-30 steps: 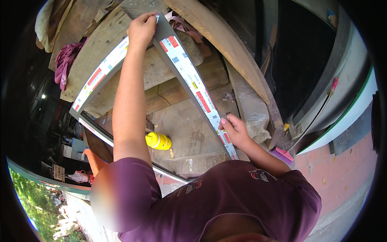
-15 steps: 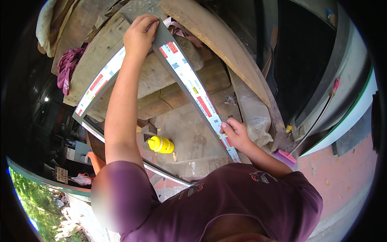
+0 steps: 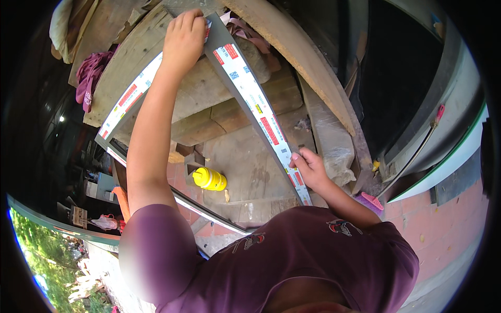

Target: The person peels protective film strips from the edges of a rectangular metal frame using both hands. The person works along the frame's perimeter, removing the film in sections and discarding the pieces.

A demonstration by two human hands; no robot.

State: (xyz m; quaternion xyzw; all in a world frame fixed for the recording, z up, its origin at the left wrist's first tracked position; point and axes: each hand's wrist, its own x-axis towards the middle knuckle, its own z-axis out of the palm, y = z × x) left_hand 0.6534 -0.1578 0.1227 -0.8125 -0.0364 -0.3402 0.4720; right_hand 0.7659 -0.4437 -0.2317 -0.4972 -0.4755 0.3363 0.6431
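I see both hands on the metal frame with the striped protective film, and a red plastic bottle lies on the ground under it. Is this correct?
Not fully. The head view shows the bottle is yellow, not red. The rest holds: the left hand grips the frame at its top corner, the right hand holds its lower bar, and the bottle lies on the ground beneath.

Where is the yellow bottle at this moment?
In the head view, the yellow bottle lies on its side on the concrete slab, left of centre, inside the metal frame, between the person's two forearms and touching neither hand.
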